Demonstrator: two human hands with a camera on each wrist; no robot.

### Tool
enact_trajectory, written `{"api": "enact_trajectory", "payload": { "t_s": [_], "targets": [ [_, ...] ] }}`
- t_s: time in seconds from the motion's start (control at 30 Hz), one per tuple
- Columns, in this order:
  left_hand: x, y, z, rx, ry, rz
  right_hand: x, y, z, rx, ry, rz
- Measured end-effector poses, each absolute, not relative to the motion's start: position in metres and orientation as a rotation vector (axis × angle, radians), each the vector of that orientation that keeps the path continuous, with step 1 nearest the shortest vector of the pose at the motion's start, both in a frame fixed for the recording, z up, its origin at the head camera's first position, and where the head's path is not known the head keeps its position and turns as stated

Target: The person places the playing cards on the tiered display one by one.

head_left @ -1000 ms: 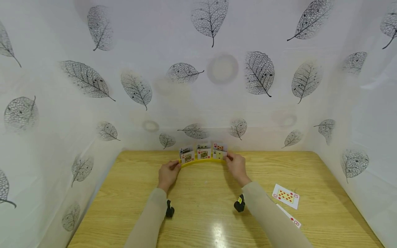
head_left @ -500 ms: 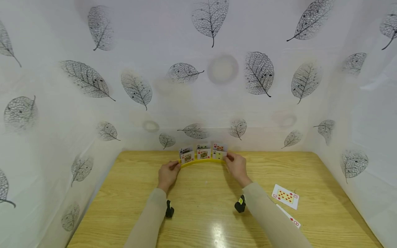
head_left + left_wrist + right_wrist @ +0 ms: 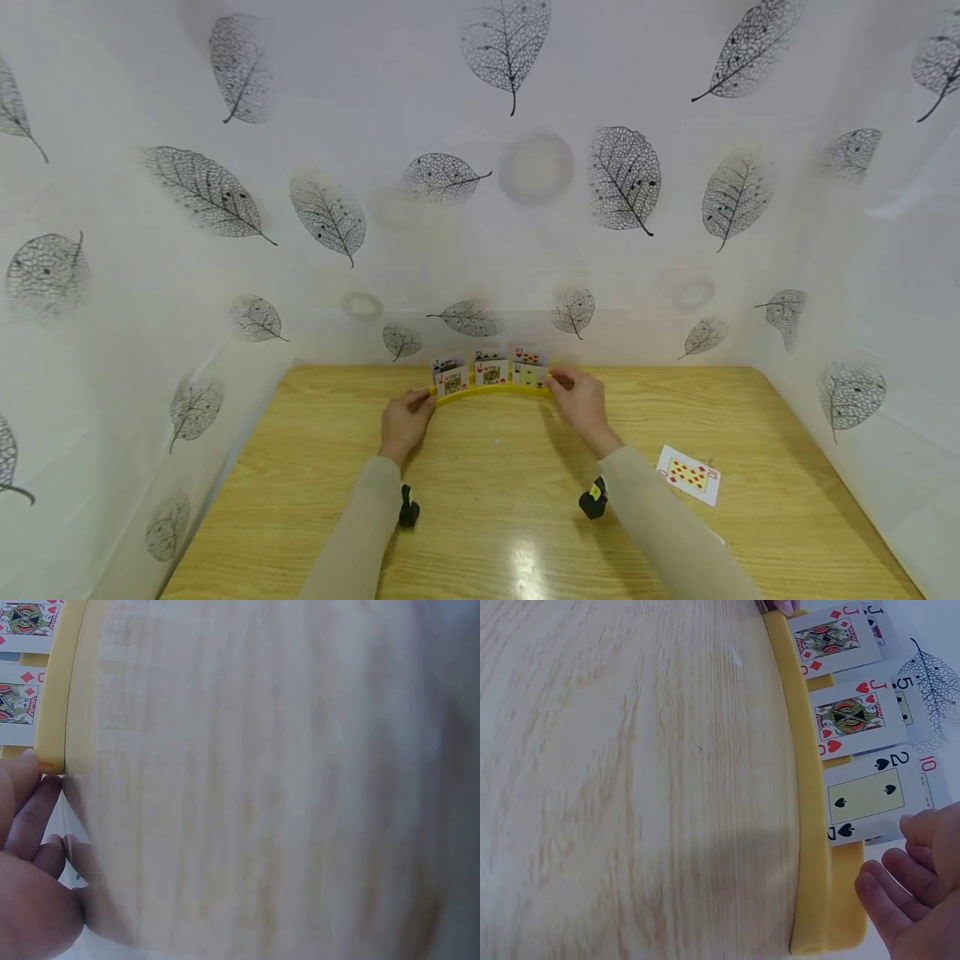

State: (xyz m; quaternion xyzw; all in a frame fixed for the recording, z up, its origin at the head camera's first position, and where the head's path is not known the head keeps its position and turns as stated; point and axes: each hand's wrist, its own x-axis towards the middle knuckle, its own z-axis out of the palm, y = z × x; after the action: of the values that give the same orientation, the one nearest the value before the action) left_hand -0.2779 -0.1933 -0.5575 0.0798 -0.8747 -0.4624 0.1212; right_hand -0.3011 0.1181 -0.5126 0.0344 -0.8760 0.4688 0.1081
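Note:
A curved yellow card holder [image 3: 493, 389] stands near the table's far edge with playing cards upright in two rows. In front are the jack of diamonds [image 3: 826, 641], jack of hearts [image 3: 855, 720] and two of spades [image 3: 866, 796]. Behind them, partly covered, show a black jack [image 3: 876, 624], a black five [image 3: 911, 705] and a red ten [image 3: 928, 766]. My left hand [image 3: 405, 425] pinches the holder's left end between thumb and finger. At the right end, my right hand [image 3: 582, 407] has loosely bent fingers beside the two of spades; a fingertip appears at that card's edge.
The ten of diamonds [image 3: 688, 475] lies face up on the wooden table [image 3: 480, 500] at the right. Another card [image 3: 717, 536] is mostly hidden by the right sleeve [image 3: 667, 525]. A leaf-patterned curtain [image 3: 465, 233] hangs close behind the holder.
My right hand and forearm have shifted slightly right, away from the two of spades, and the sleeve now covers most of the eight of diamonds. The left hand has stayed in place.

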Motion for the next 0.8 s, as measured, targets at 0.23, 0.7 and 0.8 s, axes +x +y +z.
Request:
{"api": "enact_trajectory", "payload": {
  "t_s": [0.23,0.7,0.8],
  "targets": [
    [-0.279,-0.194,-0.557,0.25,-2.557,-1.384,-0.295,0.134,-0.503,0.147,-2.584,1.324],
    [-0.282,-0.196,-0.561,0.277,-2.595,-1.391,-0.278,0.165,-0.497,0.155,-2.584,1.323],
    [-0.283,-0.195,-0.56,0.278,-2.594,-1.389,-0.273,0.172,-0.495,0.149,-2.583,1.325]
  ]
}}
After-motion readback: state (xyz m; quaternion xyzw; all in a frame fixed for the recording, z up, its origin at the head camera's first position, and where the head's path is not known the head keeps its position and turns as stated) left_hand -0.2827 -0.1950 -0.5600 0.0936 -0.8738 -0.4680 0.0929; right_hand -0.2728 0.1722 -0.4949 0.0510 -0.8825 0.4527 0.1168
